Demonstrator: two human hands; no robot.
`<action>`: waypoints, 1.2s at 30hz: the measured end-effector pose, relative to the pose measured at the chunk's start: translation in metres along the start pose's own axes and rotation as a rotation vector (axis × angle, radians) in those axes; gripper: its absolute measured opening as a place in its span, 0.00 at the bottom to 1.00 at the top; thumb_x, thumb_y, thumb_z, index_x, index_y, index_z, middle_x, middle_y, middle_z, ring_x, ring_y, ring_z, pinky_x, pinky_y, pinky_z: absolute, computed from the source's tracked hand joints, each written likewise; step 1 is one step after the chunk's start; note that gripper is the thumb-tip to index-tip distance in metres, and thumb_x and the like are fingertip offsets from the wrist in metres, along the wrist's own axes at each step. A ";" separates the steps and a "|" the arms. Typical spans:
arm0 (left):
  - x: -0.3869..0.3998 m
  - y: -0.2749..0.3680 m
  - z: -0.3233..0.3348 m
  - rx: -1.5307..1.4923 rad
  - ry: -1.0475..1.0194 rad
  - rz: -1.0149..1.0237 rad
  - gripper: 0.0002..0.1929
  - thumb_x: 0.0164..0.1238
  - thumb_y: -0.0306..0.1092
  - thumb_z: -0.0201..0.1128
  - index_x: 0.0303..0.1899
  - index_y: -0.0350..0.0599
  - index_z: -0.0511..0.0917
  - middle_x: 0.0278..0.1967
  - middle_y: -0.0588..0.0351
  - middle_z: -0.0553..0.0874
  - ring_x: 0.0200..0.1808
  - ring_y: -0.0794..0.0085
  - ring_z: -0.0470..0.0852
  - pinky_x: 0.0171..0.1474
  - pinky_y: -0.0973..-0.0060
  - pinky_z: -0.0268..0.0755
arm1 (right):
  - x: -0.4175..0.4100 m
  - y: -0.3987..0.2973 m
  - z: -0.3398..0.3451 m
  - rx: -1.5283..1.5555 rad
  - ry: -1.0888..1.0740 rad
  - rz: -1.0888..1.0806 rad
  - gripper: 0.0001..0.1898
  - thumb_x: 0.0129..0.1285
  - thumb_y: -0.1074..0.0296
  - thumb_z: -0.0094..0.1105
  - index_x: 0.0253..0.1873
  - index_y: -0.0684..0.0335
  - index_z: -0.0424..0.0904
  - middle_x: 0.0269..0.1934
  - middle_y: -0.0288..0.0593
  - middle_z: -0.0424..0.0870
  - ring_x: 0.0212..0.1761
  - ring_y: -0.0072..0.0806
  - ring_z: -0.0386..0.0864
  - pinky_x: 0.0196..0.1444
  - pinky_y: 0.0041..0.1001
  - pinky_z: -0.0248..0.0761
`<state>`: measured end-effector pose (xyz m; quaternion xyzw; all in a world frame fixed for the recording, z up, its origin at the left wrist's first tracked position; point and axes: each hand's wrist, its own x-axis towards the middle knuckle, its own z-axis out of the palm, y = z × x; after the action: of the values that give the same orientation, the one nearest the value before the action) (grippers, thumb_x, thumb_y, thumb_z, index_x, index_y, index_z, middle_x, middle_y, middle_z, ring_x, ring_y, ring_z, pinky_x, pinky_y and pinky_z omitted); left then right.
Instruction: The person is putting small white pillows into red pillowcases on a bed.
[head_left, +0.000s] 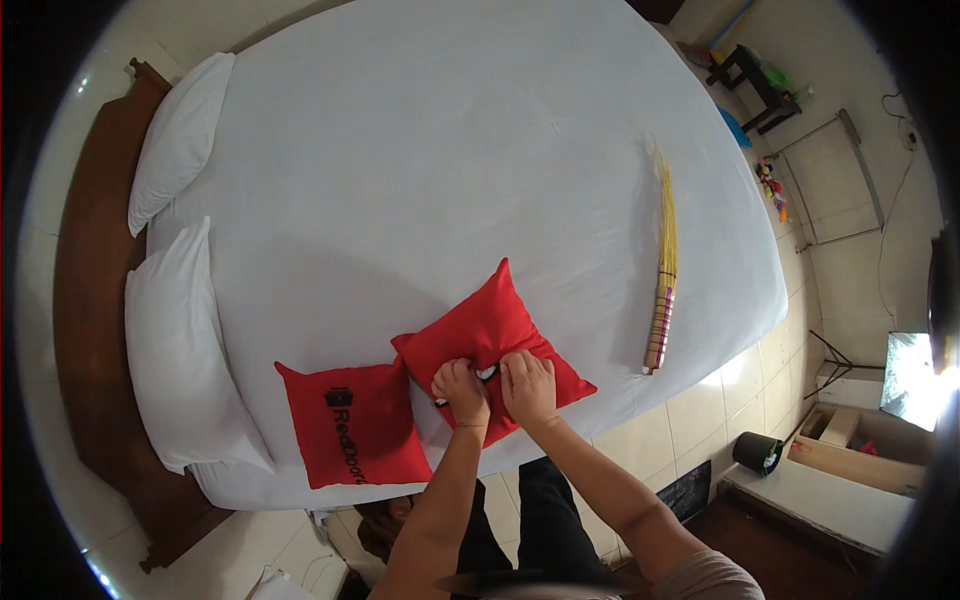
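Note:
A red square cushion (480, 319) lies tilted on the near edge of the bed, beneath both of my hands. My left hand (461, 386) grips the cover on its left part, fingers curled. To the right, my right hand (530, 382) pinches the cover near its middle. Between the hands a bit of white shows at what looks like an opening in the cover. A second red cushion (375, 420), bearing dark printing, lies flat just to the left, its corner by the first one. The cushion's underside is hidden.
White sheet (420, 165) covers the bed. Two white pillows (176, 360) rest by the wooden headboard (97, 300). A straw hand broom (664, 277) lies on the bed's right side. Beyond stand a black bin (756, 453), a lit lamp (911, 379) and a dark stool (757, 90).

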<state>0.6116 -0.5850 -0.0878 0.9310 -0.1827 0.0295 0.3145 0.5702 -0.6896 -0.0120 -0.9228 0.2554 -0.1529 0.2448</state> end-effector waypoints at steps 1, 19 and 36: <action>0.000 -0.001 -0.001 -0.054 0.019 0.000 0.10 0.56 0.28 0.57 0.41 0.48 0.72 0.42 0.55 0.74 0.48 0.58 0.68 0.52 0.57 0.53 | -0.001 -0.001 -0.001 0.023 -0.034 -0.018 0.02 0.60 0.70 0.51 0.35 0.60 0.72 0.30 0.41 0.76 0.34 0.40 0.74 0.39 0.37 0.61; 0.021 0.013 -0.039 -0.237 -0.022 -0.032 0.07 0.54 0.29 0.60 0.36 0.49 0.75 0.34 0.59 0.77 0.43 0.63 0.73 0.48 0.64 0.57 | -0.031 -0.014 0.001 0.246 0.002 -0.117 0.07 0.56 0.73 0.56 0.41 0.60 0.73 0.39 0.39 0.78 0.40 0.37 0.75 0.47 0.36 0.63; 0.021 0.017 -0.027 -0.425 -0.268 0.118 0.05 0.54 0.26 0.62 0.30 0.40 0.73 0.28 0.52 0.77 0.29 0.62 0.77 0.35 0.67 0.69 | -0.026 0.014 0.069 -0.412 -0.707 -0.125 0.23 0.57 0.56 0.47 0.57 0.56 0.70 0.59 0.41 0.71 0.69 0.33 0.56 0.71 0.47 0.30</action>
<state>0.6271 -0.5881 -0.0523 0.8273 -0.2792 -0.1149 0.4738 0.5713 -0.6597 -0.0813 -0.9619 0.1242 0.2131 0.1180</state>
